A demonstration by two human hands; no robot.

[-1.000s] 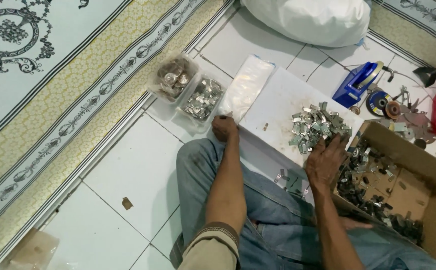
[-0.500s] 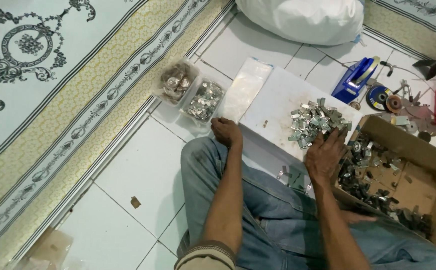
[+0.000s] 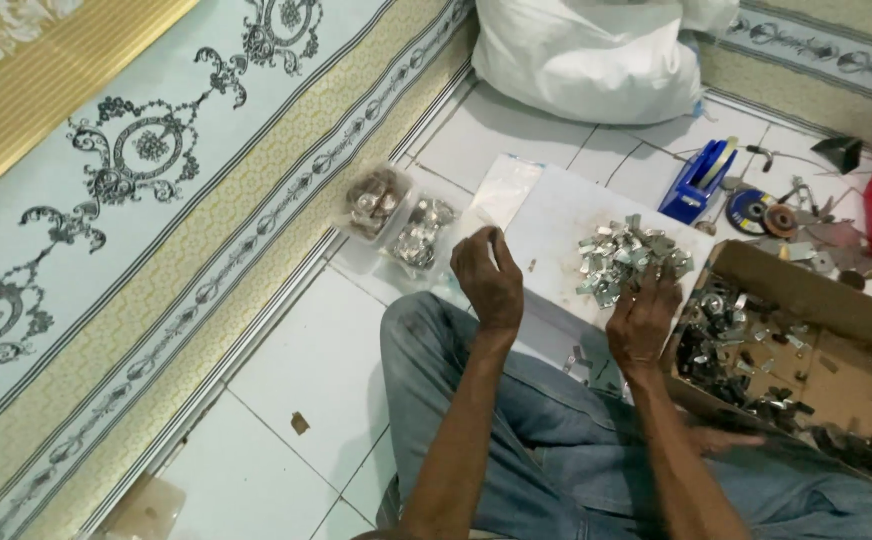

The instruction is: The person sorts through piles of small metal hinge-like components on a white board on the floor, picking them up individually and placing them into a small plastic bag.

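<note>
Left hand pinches closed near two part-filled containers; right hand, fingers spread, rests on the metal-piece pile on the white board's right edge; most pieces remain unsorted.

I see a brown cardboard box at the right of the frame, open at the top, with dark metal parts lying inside. At upper centre a large white sack bulges against the carpet edge. Left of centre two small clear plastic tubs stand side by side, touching, one with brownish bits, one with silvery ones. Just right of them a flat clear plastic bag lies on the tiles. I make out no labels, signs or screens.
</note>
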